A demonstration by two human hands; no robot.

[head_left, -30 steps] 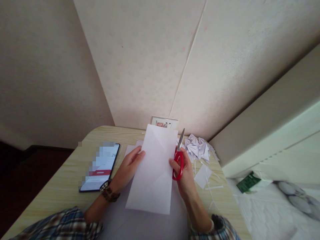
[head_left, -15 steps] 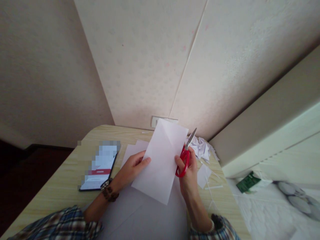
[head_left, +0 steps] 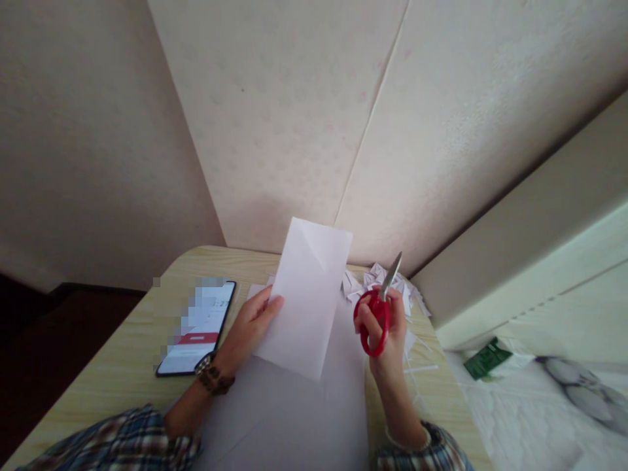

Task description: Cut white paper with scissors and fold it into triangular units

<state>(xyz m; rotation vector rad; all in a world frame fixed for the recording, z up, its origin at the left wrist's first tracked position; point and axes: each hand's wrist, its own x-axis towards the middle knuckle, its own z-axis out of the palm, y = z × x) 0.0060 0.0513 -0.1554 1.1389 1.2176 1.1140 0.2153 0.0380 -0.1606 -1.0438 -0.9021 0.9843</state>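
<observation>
My left hand (head_left: 250, 325) pinches the left edge of a white sheet of paper (head_left: 307, 297) and holds it tilted up above the wooden table (head_left: 118, 366). My right hand (head_left: 385, 327) grips red-handled scissors (head_left: 375, 314), blades closed and pointing up and away, a short way to the right of the sheet and apart from it. Larger white sheets (head_left: 294, 418) lie flat on the table under both hands.
A phone (head_left: 199, 325) with a lit screen lies left of my left hand. A heap of folded white paper pieces (head_left: 380, 284) and thin paper strips sit at the table's far right. A bed with a green packet (head_left: 485, 358) lies to the right.
My right hand let go of the sheet's right edge and moved right with the scissors. My left hand lifted the sheet higher and straightened it.
</observation>
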